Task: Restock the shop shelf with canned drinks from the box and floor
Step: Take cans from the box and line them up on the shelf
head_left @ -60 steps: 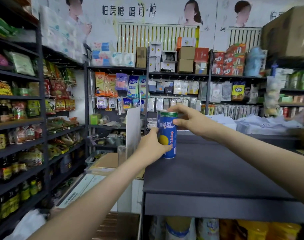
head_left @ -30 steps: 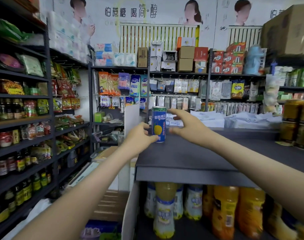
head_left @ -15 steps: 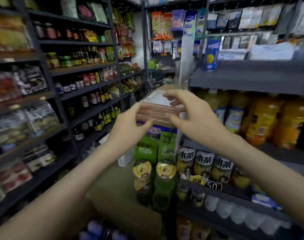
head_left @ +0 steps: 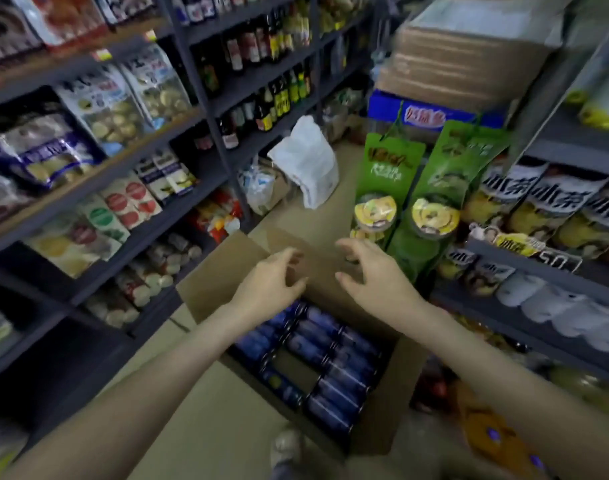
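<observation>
An open cardboard box (head_left: 223, 271) sits on the floor below me, holding several blue cans (head_left: 324, 355) lying on their sides in rows. My left hand (head_left: 272, 282) hovers over the box's far end, fingers loosely curled and holding nothing. My right hand (head_left: 372, 275) hovers beside it to the right, fingers spread and curved, also holding nothing. Both hands are above the cans and apart from them. The view is blurred by motion.
Dark shelving (head_left: 130, 161) with snack bags and bottles lines the left. Shelves with drinks and green hanging packs (head_left: 448, 188) stand on the right. A white plastic bag (head_left: 306, 161) and stacked cartons (head_left: 462, 64) sit further down the aisle floor.
Both hands let go of the blue can on the top shelf and came down. My view swung from the shelf top to the box on the floor.
</observation>
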A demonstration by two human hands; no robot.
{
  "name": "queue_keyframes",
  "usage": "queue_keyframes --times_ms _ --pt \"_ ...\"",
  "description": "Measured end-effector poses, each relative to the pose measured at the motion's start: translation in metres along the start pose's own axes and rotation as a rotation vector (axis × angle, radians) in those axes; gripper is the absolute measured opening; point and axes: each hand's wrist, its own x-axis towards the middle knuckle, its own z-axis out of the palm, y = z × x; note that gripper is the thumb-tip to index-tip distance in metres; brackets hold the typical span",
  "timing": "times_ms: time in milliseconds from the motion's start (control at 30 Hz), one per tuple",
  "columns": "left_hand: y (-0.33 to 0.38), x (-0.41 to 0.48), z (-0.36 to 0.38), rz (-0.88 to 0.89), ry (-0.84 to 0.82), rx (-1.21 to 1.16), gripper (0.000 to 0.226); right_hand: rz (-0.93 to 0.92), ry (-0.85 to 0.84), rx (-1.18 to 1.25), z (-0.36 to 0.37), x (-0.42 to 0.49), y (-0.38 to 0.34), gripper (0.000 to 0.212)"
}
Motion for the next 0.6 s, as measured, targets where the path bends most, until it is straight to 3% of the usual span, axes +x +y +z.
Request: queue_keyframes --times_ms 200,367,500,600 --pt "-0.128 0.044 0.064 0.081 -0.37 0.237 0.052 0.278 -0.166 -0.014 0.148 0.007 0.058 0.047" --pt "-0.216 0.082 0.128 0.337 -0.671 0.477 0.067 0.491 -0.304 -0.118 0.253 0.003 0.112 0.054" --pt "-0.275 0.094 0.158 0.477 -0.869 0.71 0.09 0.506 -0.443 -0.171 0.32 0.0 0.143 0.053" --pt "-0.319 0.089 0.169 0.446 -0.981 0.84 0.103 0.491 -0.555 -0.175 0.368 -0.001 0.166 0.061"
